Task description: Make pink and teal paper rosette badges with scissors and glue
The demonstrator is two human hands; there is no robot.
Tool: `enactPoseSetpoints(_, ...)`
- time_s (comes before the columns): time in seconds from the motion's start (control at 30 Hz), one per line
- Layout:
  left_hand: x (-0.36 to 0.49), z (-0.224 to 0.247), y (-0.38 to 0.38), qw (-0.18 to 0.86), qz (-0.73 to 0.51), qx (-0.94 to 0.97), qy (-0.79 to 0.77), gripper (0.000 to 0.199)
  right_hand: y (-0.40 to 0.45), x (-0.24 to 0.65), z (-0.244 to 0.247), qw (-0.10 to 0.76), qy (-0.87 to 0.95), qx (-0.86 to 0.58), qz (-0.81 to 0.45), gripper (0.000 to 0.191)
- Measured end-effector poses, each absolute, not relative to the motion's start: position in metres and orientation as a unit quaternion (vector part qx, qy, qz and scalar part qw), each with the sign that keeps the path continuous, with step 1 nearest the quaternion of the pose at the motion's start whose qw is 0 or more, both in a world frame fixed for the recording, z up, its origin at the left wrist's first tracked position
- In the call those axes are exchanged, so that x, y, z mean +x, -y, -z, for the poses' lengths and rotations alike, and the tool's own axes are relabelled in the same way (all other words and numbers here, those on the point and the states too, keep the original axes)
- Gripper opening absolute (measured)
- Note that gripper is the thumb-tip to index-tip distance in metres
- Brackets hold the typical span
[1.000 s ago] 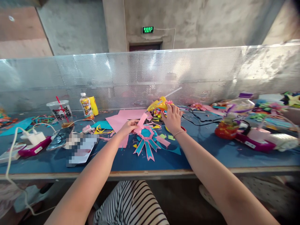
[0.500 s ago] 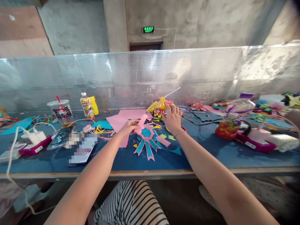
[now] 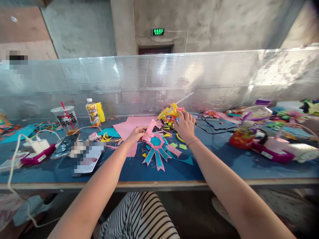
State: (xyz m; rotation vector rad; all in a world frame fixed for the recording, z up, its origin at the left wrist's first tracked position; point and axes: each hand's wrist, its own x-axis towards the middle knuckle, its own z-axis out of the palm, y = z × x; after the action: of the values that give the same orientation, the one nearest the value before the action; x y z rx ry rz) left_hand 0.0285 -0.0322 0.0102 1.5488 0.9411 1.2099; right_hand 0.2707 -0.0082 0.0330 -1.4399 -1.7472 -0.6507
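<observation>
My left hand (image 3: 138, 135) pinches a pink paper strip (image 3: 150, 127) between thumb and fingers. The strip stands up at the upper left of a blue and pink paper rosette (image 3: 157, 142), which lies on the table with forked ribbon tails (image 3: 158, 159) fanned toward me. My right hand (image 3: 186, 126) is curled over the handle end of a yellow hot glue gun (image 3: 172, 109), and its fingers hide that part. From the gun's back a clear glue stick (image 3: 185, 97) slants up to the right. Near my right wrist lies a yellow curved piece (image 3: 178, 137).
Pink paper sheets (image 3: 126, 127) and scraps surround the rosette. To the left stand a drink bottle (image 3: 92, 113) and plastic cup (image 3: 65, 118), with a phone (image 3: 65, 146) nearer. A purple-capped bottle (image 3: 245, 132) and black cord (image 3: 216, 127) are right. A perforated metal screen (image 3: 112, 83) rises behind.
My right hand has shifted slightly right and toward me, beside the glue gun. The strip in my left hand has tilted slightly. The rosette lies as before.
</observation>
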Motion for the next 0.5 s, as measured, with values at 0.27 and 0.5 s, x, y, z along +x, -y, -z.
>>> enactPoseSetpoints(0.27,0.026,-0.003,0.021,0.470,-0.494,0.627,-0.376,0.039,0.004,0.273,-0.031,0.378,0.682,-0.565,0.270,0.049)
enactPoseSetpoints(0.5,0.028,-0.002,0.019,0.482,-0.508,0.609,-0.372,0.041,-0.004,0.288,-0.034,0.369,0.666,-0.596,0.257,0.049)
